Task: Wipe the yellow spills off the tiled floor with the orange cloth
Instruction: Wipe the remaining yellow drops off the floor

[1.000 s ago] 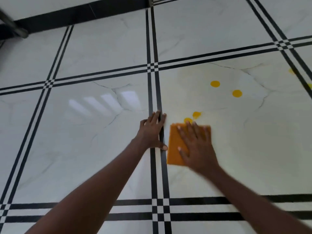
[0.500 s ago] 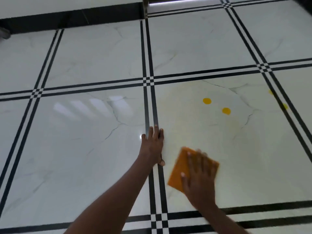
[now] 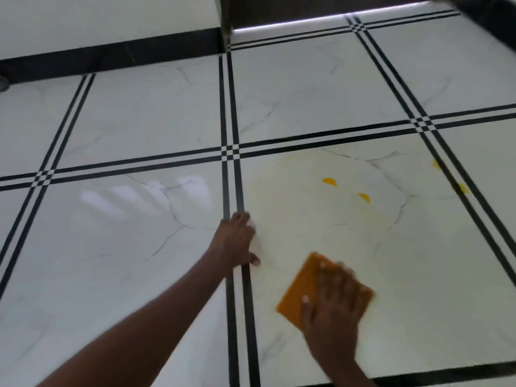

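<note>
My right hand [image 3: 332, 311] lies flat on the orange cloth [image 3: 300, 291], pressing it onto the white tiled floor [image 3: 418, 275] near the lower middle. Beyond it, on the same tile, sit two yellow spills: one spill [image 3: 329, 182] and a second spill [image 3: 364, 197]. Two fainter yellow marks lie by the black lines at the right, the upper mark [image 3: 436, 163] and the lower mark [image 3: 462, 188]. A pale yellowish smear covers much of this tile. My left hand [image 3: 237, 241] rests flat on the black double line to the left of the cloth, fingers spread.
Black double lines [image 3: 231, 107] cross the white marble floor in a grid. A black skirting [image 3: 111, 55] and a white wall run along the far edge. A dark doorway with a bright strip [image 3: 321, 22] is at the top right.
My right hand dragged the cloth toward me, away from the spills. The two spots nearest the cloth one second ago are gone. My left hand stayed planted on the line.
</note>
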Demonstrator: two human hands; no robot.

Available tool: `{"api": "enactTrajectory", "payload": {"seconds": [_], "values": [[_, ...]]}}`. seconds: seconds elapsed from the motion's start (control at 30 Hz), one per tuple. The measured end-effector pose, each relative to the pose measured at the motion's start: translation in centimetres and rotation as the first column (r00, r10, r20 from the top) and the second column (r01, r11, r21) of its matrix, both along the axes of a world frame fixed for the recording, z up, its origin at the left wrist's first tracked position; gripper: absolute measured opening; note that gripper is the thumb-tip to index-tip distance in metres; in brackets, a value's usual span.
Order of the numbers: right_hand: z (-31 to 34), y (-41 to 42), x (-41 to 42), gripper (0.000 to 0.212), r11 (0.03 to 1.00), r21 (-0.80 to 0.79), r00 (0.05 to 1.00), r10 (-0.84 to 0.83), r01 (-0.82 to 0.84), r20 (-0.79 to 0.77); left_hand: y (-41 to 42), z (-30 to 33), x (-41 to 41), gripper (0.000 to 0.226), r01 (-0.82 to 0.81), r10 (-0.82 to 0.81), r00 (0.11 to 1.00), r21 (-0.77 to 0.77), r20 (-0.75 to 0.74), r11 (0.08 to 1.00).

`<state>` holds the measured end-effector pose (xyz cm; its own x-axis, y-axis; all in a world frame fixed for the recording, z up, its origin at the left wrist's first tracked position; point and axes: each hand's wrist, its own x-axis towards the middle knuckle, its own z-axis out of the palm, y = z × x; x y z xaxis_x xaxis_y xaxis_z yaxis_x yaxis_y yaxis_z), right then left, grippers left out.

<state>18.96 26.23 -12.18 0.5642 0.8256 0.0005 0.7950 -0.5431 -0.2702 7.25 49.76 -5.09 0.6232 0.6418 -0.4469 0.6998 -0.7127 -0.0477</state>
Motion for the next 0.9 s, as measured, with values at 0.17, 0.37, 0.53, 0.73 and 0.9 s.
{"api": "enactTrajectory", "payload": {"seconds": [0.17, 0.37, 0.53, 0.73, 0.9], "values": [[-1.4, 16.5, 9.0, 0.074, 0.877, -0.031, 0.875, 0.48, -0.479, 0.064, 3.3, -2.5, 2.1, 0.15, -0.008, 0.004, 0.991, -0.03, -0.134, 1.0], [-2.7, 16.4, 23.7, 0.069, 0.999, 0.046, 0.99, -0.035, 0.029, 0.14, 3.3, -2.9, 1.9, 0.151, -0.019, 0.017, 0.989, -0.008, -0.147, 1.0], [-0.7, 3.0, 9.4, 0.072, 0.91, -0.013, 0.91, -0.414, 0.414, 0.029, 2.7, -1.9, 2.5, 0.152, -0.044, 0.04, 0.988, -0.024, -0.146, 0.999], [-0.8, 14.7, 9.1, 0.077, 0.886, -0.054, 0.885, 0.463, -0.461, 0.046, 3.0, -2.7, 1.8, 0.147, -0.035, 0.032, 0.995, -0.028, -0.097, 0.999], [-2.7, 17.3, 22.8, 0.074, 0.999, -0.028, 0.996, -0.031, 0.034, 0.084, 3.5, -3.4, 1.4, 0.152, -0.035, 0.029, 0.994, -0.049, -0.107, 0.998]]}}
